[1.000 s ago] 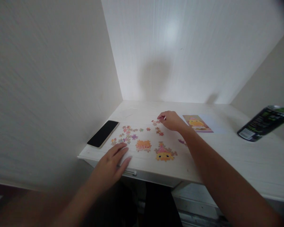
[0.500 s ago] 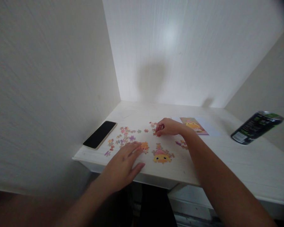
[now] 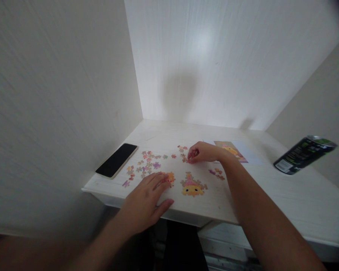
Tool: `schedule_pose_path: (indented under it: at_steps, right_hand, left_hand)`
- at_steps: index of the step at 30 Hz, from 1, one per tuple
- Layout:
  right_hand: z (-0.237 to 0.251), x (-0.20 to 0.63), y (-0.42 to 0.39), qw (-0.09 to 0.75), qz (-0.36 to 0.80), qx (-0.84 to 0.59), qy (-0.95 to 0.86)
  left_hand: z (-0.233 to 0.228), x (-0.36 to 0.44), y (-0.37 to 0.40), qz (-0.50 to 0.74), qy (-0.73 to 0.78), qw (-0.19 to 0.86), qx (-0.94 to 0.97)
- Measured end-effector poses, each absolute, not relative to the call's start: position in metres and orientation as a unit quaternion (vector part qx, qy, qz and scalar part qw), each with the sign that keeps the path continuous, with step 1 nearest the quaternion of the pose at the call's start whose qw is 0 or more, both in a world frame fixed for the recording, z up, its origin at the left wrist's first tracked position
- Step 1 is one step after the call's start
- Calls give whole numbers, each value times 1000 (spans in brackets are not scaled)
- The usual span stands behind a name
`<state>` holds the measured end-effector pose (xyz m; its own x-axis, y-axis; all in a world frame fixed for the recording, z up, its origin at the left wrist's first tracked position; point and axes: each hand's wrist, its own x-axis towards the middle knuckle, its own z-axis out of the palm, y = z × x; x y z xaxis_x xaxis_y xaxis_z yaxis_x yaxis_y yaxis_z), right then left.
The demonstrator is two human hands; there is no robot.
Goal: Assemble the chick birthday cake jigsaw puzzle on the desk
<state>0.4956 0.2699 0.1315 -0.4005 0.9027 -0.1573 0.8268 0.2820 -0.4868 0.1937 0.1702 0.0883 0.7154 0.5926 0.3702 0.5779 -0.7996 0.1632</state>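
Two hands on the white desk (image 3: 271,199). Far left: black phone (image 3: 116,160), then loose puzzle pieces (image 3: 147,163). Left hand (image 3: 145,201) lies flat, fingers spread, tips on an orange joined cluster (image 3: 169,177). Duck-face cluster (image 3: 191,186) sits beside it. Right hand (image 3: 203,152) is curled, fingertips pinching small pieces (image 3: 183,158). Reference picture (image 3: 231,149) behind it; dark can (image 3: 303,155) far right.

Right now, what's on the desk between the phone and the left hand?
Head view: a scatter of loose puzzle pieces lies on the white desk between the phone and the left hand.
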Motion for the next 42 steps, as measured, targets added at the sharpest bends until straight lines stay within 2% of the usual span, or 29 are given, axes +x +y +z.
schedule_pose_path:
  at_steps: [5,10,15,21,25,29,36,42]
  right_hand:
    - [130,498,275,79,195,-554,-805]
    - [124,497,282,157,54,-617,-769]
    - [116,490,284,190,32,-597,-779]
    - [144,514,270,163,127,-622,-756]
    - [163,545,247,55,301,-667,-679]
    - [162,562,235,14,440,-702,-559]
    - [149,559,244,-94,441,-722,-525]
    - [149,550,247,-74,443,-693,-564]
  left_hand:
    - [90,195,169,229,316,28,920]
    - [88,193,170,218,319,25,922]
    - [86,193,170,212,315,23,925]
    - [84,194,172,220,310,25,925]
    - [84,196,173,219,313,25,924]
    - [83,197,173,223,312,16,923]
    - [81,198,173,225,312,0,923]
    - [81,197,172,229,310,-11,922]
